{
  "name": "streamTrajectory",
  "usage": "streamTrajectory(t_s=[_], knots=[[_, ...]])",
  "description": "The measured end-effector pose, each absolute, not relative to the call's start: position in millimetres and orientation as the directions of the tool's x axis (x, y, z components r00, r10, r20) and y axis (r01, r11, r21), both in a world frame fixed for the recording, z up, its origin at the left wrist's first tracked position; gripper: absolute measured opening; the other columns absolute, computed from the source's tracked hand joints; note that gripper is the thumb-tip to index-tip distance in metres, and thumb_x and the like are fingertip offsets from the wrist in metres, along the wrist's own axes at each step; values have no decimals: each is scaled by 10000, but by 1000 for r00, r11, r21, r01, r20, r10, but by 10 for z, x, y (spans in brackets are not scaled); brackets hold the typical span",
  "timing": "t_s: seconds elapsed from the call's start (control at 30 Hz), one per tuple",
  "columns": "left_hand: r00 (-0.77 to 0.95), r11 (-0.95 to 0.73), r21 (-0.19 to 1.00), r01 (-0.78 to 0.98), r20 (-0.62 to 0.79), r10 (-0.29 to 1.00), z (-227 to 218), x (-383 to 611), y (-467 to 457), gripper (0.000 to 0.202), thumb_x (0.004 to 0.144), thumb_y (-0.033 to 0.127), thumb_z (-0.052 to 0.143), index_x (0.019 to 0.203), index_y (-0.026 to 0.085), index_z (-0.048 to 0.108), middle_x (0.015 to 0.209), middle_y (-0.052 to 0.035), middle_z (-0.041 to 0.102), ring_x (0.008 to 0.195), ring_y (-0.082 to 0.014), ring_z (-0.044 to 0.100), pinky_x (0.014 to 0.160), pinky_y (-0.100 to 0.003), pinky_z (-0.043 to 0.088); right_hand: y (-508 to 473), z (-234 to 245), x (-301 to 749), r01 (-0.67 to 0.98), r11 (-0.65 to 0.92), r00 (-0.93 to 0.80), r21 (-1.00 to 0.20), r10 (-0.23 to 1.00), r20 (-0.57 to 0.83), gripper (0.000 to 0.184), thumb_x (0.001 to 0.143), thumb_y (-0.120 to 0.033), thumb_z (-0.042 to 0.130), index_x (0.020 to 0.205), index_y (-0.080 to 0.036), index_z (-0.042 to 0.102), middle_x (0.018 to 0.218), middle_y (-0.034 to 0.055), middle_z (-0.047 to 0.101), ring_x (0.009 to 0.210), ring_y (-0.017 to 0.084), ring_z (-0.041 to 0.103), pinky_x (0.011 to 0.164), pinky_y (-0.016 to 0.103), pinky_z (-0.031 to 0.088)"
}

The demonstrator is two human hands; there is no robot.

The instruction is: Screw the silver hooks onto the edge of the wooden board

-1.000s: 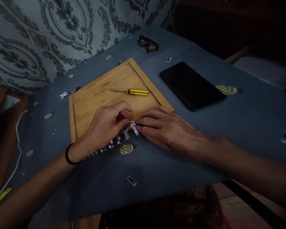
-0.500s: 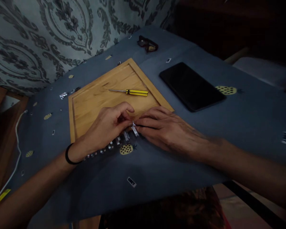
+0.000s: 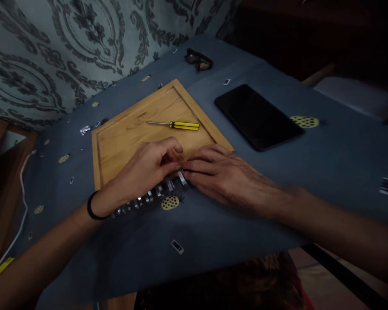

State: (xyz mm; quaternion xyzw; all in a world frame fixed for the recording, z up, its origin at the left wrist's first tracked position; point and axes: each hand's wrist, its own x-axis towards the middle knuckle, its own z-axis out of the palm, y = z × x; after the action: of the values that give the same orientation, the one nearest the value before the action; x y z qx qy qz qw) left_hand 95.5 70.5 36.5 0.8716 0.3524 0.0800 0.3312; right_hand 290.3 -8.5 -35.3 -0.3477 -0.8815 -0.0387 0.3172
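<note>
My left hand (image 3: 148,165) is closed, its thumb and fingers pinched over the near edge of a wooden board (image 3: 123,140). My right hand (image 3: 223,174) meets it from the right, fingers together and fingertips almost touching the left thumb. Between the two sets of fingertips is the upper end of a small shiny metal strip (image 3: 182,178); its lower end shows below them. More bent metal strips (image 3: 149,196) stand in a row along the board's near edge, partly hidden under my left hand and wrist. A yellow-and-black screwdriver (image 3: 184,125) lies on the board, beyond my hands.
A black tablet (image 3: 258,116) lies right of the board on the blue patterned tablecloth (image 3: 213,241). Dark-framed glasses (image 3: 198,59) rest at the back. A small silvery piece (image 3: 85,130) lies left of the board. A white cable (image 3: 24,193) hangs at the far left.
Both hands keep nearly the same place and pose. The metal strip's upper end, visible between the fingertips before, is now more covered. The whole view has shifted slightly.
</note>
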Motion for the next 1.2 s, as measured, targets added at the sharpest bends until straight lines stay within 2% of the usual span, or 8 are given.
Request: streamTrajectory(t_s=[0.17,0.33,0.47,0.8,1.0,1.2], knots=[[725,-457,705,542,-118,679,316,966,745,102,839,217,680,922,172,641,733,35,653,654,-112,598,605,-229,434,-78,-379,2897,631,759,-545,-159,580,606,214,1017,-159,517,1044,-147,730,1071,55,780,1009,242,636,879,404,509],[702,-278,835,474,-169,692,230,948,800,188,765,225,733,915,170,634,705,51,626,650,-103,581,602,-220,432,-70,-383,2896,629,762,-548,-155,575,608,209,1012,-150,527,1054,-150,732,1056,50,783,982,233,628,864,390,499],[695,-175,885,432,-203,690,198,943,815,253,720,231,773,913,160,626,690,61,607,624,-88,554,571,-207,411,-73,-370,2896,631,760,-540,-154,573,617,221,1012,-147,519,1034,-153,738,1042,51,784,976,233,628,866,387,498],[718,-150,901,406,-213,663,198,954,845,245,716,263,811,839,155,630,701,47,619,631,-85,547,583,-204,420,-76,-353,2900,628,763,-545,-154,573,612,248,1023,-161,492,1038,-145,738,1034,66,782,979,235,635,855,392,521],[740,-235,871,431,-192,644,212,936,842,210,795,308,755,706,152,647,648,33,588,615,-94,516,588,-221,398,-80,-341,2906,637,756,-555,-153,587,590,259,1022,-150,483,1022,-163,742,986,70,781,961,226,642,849,389,523],[744,-252,862,440,-193,640,230,911,840,276,858,385,715,712,155,668,652,26,589,608,-95,498,554,-214,383,-74,-356,2901,629,762,-548,-156,577,606,234,1012,-145,512,1031,-146,745,1031,60,787,961,236,649,849,398,527]])
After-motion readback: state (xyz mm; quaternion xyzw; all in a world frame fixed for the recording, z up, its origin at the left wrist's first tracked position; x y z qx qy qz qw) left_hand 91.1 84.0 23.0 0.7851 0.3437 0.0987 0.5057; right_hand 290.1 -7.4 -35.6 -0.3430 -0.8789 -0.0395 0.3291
